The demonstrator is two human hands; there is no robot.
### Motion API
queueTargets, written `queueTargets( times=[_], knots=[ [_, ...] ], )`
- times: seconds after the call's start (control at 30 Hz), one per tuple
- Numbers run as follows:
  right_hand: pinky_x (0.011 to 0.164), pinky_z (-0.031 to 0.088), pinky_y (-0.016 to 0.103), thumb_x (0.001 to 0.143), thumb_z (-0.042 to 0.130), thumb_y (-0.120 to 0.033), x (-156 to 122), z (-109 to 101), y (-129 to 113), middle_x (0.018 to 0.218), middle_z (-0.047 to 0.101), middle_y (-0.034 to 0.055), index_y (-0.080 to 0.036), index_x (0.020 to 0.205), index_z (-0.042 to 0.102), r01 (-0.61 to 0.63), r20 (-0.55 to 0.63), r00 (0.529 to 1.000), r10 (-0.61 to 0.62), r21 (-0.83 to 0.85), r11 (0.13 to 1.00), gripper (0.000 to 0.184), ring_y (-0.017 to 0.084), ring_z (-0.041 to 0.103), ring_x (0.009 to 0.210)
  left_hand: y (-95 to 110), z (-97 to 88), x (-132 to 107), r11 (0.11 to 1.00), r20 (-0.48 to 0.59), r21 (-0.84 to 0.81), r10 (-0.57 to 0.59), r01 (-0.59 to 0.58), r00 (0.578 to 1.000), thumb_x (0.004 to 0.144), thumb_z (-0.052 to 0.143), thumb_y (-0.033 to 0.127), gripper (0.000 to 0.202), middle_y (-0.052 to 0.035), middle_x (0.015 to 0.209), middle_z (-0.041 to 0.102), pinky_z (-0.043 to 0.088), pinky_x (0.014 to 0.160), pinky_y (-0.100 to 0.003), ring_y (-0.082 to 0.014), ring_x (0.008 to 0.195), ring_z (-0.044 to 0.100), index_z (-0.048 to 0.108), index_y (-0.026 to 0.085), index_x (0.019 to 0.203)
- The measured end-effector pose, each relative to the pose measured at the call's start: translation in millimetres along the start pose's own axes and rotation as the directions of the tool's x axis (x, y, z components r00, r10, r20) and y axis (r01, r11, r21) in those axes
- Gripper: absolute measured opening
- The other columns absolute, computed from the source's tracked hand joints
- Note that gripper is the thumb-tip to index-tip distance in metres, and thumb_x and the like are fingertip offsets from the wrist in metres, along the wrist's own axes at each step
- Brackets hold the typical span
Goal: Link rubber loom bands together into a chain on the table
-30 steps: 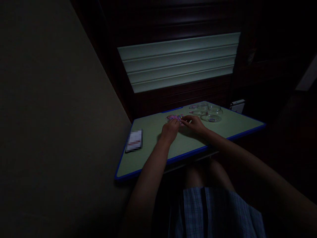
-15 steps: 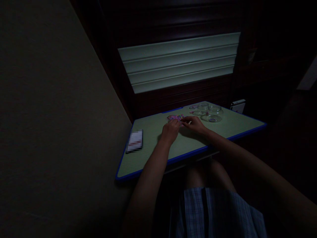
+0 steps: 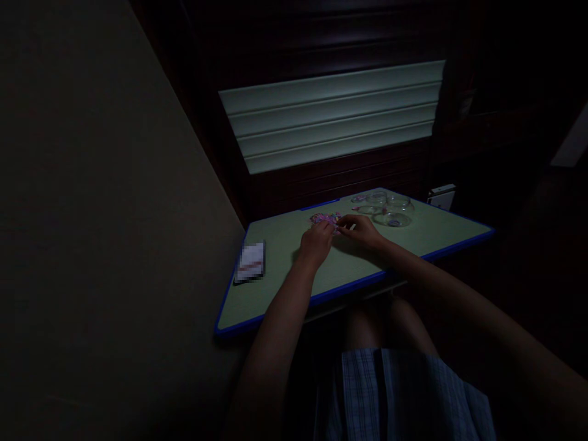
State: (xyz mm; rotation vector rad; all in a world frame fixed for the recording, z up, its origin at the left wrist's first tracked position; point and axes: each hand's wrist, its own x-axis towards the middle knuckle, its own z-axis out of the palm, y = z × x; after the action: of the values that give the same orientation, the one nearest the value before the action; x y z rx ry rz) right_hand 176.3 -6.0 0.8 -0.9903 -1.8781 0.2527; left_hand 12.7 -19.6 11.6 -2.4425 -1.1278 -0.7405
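Observation:
A small pile of pink and purple bits point(image 3: 325, 217) lies on a green table with a blue rim point(image 3: 275, 300). My left hand point(image 3: 315, 241) rests at the near edge of the pile, fingers curled down onto it. My right hand point(image 3: 362, 230) sits just right of the pile, fingers pinched together toward the bits. The room is dark, and what either hand's fingertips hold is too small to make out. Several clear glass bowls point(image 3: 390, 208) stand behind my right hand, one with something purple inside.
A small white card or packet point(image 3: 250, 261) lies on the table's left side. A pale wall runs along the left. A window blind point(image 3: 331, 116) hangs behind the table. A white box point(image 3: 441, 195) sits past the far right edge. My knees are under the table.

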Motion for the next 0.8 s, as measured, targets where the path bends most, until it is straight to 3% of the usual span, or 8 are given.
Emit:
queueTargets(
  times=[0.5, 0.8],
  knots=[
    [0.059, 0.041, 0.023, 0.071, 0.055, -0.032, 2, 0, 7, 0.071, 0.064, 0.0050, -0.012, 0.077, 0.063, 0.019, -0.058, 0.998, -0.018, 0.018, 1.000, 0.022, 0.013, 0.056, 0.063, -5, 9.6, 2, 0.947, -0.115, -0.287, -0.181, 0.142, 0.977, 0.078, 0.047, 0.020, 0.015, -0.0036, 0.087, 0.060, 0.042, 0.071, -0.024, -0.0122, 0.077, 0.054, 0.058, 0.018, 0.087],
    [0.059, 0.041, 0.023, 0.069, 0.058, -0.031, 2, 1, 9, 0.071, 0.063, 0.0045, -0.013, 0.075, 0.062, -0.025, -0.049, 0.998, 0.027, 0.055, 0.998, 0.020, 0.012, 0.055, 0.063, -11, 19.6, 4, 0.893, -0.089, -0.409, -0.246, 0.190, 0.965, 0.076, 0.050, 0.022, 0.019, -0.0053, 0.086, 0.062, 0.043, 0.072, -0.026, -0.0125, 0.075, 0.056, 0.061, 0.016, 0.091]
  ],
)
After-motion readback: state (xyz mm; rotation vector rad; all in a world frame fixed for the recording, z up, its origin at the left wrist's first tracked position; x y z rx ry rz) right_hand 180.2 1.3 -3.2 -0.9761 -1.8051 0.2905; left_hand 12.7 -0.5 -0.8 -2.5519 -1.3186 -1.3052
